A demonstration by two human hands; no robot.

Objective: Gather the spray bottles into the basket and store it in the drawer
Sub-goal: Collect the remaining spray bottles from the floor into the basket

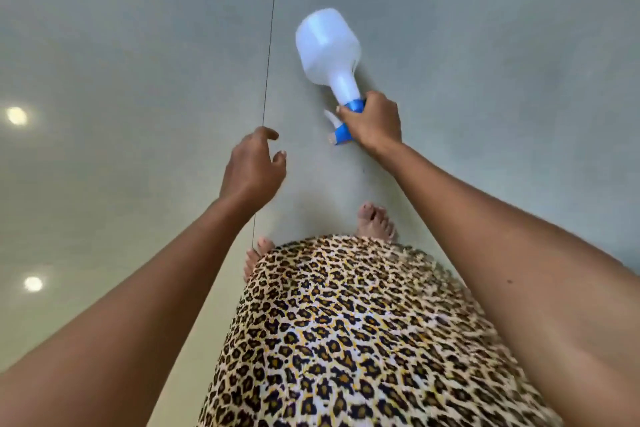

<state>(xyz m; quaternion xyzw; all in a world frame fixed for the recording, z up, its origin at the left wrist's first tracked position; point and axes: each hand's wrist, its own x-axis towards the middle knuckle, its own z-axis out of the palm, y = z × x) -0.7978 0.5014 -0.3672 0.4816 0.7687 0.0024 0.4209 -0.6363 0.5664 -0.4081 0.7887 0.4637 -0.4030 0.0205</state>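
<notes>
1 spray bottle (327, 47) is seen just right of the upper centre of the frame, against a glossy grey floor (138, 62). It is grasped by the right grip (374, 121), whose fingers are curled round the blue collar (355, 105) and the sprayer head. The white translucent body is pointed toward the top of the frame and tilted a little to the left. The white trigger (331, 117) and the blue nozzle (341, 135) are left showing at the left of the fingers. Whether the bottle is touching the floor cannot be told.

The left grip (252, 166) is released, with fingers loosely curled and nothing held. It is placed at mid-frame, lower left of the bottle and apart from it, over a thin dark grout line (270, 45) that runs down the floor.

A leopard-print dress (346, 340) is seen filling the lower centre. 2 bare feet (375, 222) are shown at its upper edge. 3 round light reflections (16, 115) are scattered over the floor, 2 at the left edge and 1 near the top.
</notes>
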